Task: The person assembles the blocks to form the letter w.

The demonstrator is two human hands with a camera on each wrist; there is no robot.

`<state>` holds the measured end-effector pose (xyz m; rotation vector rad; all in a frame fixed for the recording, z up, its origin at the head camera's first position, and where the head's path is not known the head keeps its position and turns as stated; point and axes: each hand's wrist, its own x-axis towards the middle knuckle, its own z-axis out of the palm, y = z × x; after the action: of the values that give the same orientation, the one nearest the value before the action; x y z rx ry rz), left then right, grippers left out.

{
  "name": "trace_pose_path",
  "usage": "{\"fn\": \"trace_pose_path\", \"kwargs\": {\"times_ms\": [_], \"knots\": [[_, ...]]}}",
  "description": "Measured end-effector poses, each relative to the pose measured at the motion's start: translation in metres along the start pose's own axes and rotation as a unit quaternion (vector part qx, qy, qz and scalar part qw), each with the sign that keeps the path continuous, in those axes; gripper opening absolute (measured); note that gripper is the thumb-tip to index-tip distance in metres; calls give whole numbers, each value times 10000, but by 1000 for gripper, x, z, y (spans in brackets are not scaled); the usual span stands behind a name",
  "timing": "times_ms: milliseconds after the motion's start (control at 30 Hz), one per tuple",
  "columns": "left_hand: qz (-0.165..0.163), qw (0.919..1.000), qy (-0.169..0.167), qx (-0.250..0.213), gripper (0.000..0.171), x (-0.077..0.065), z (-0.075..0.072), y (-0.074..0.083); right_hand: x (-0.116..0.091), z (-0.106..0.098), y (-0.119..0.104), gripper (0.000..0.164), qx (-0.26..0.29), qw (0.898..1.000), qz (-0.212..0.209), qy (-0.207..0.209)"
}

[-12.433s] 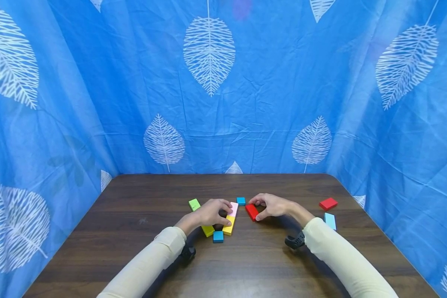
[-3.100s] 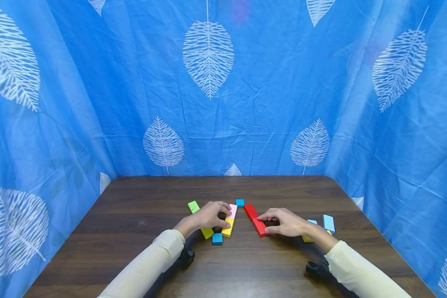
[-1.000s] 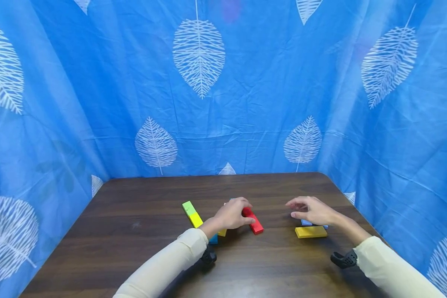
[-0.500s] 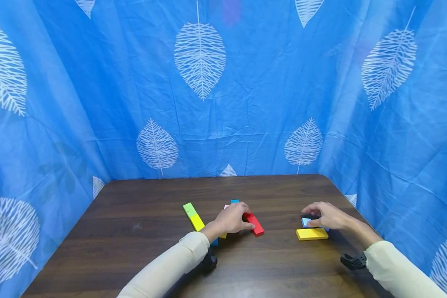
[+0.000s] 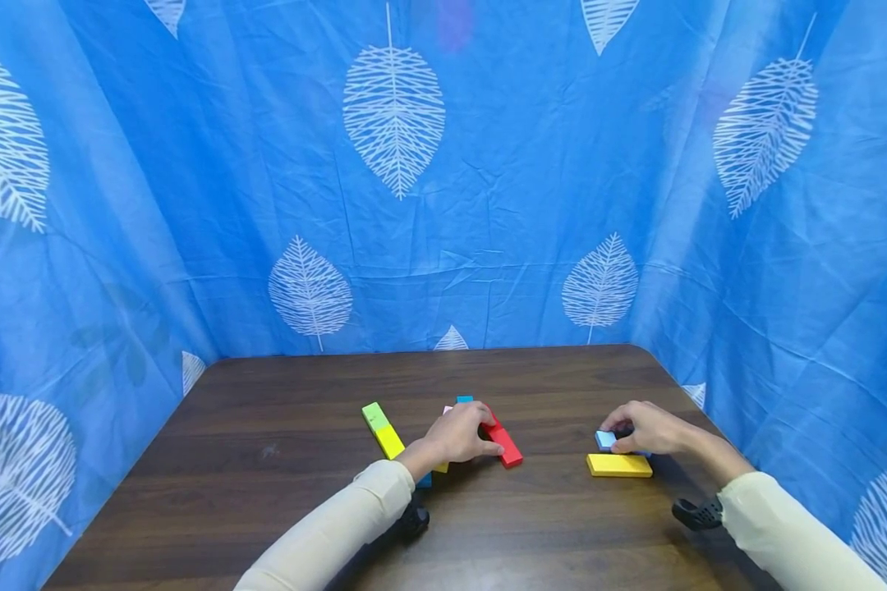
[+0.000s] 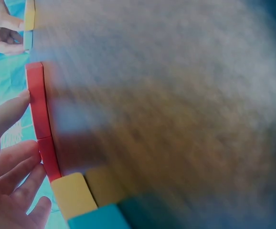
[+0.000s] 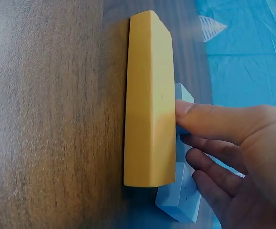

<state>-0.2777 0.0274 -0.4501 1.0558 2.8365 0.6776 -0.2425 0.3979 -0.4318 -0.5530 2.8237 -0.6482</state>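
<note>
My left hand point(image 5: 452, 433) reaches over the middle of the table to two red blocks point(image 5: 511, 451) laid end to end. In the left wrist view its thumb touches one red block point(image 6: 37, 105) and its fingers rest at the other. On the right, my right hand point(image 5: 652, 428) pinches a light blue block point(image 5: 604, 441) between thumb and fingers. A long yellow block point(image 5: 619, 466) lies just in front of it. In the right wrist view this yellow block point(image 7: 150, 109) partly hides the held block, and a second light blue block point(image 7: 180, 193) lies below the fingers.
Left of the left hand lies a slanted row with a green block point(image 5: 374, 415) and a yellow-green block point(image 5: 390, 441). A dark blue block point(image 5: 465, 400) shows beyond that hand; others are partly covered by it. A blue leaf-print cloth point(image 5: 443, 205) hangs behind the wooden table point(image 5: 303, 492).
My left hand has shifted right from the pink and yellow blocks to the red ones. My right hand has left the red blocks, moved right, and taken hold of a light blue block.
</note>
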Motion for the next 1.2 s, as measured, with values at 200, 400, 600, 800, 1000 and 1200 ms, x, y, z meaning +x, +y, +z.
{"fn": "trace_pose_path", "kwargs": {"times_ms": [200,400,600,800,1000,1200], "knots": [[-22,10000,10,-69,48,0,2,-1,4,3,-7,27,42,9999,0,117],[18,10000,38,-61,46,0,2,-2,10,5,-23,25,101,9989,-410,201],[10,10000,43,-8,42,1,2,-3,19,10,-41,25,223,9976,-654,89],[127,9999,96,24,38,1,1,-3,26,18,-56,26,213,9951,-961,30],[84,9999,126,-38,37,1,2,-2,30,29,-70,28,314,9922,-1198,-155],[81,9998,136,-71,36,1,2,-4,33,40,-81,26,415,9886,-1408,-330]]}}
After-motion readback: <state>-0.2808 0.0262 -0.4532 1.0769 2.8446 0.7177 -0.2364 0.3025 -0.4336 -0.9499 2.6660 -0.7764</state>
